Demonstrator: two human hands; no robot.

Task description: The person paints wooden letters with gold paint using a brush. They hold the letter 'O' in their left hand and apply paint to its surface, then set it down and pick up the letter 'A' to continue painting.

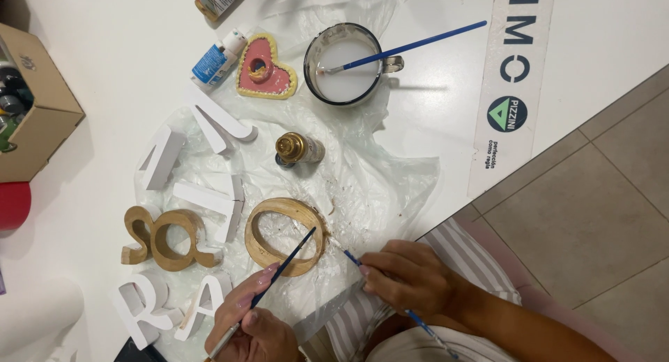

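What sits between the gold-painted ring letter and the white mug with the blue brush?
In the head view, a small gold paint bottle lies on the plastic sheet between the gold ring letter and the white mug.

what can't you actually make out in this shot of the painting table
Head view, all of it:
- Cardboard box: cut off by the left edge, contents dark and too small to tell.
- Red thing: mostly outside the left edge.
- Left hand: its lower part is cut by the bottom edge, as is the end of its brush.
- Right hand: hides the middle of the blue brush it holds.
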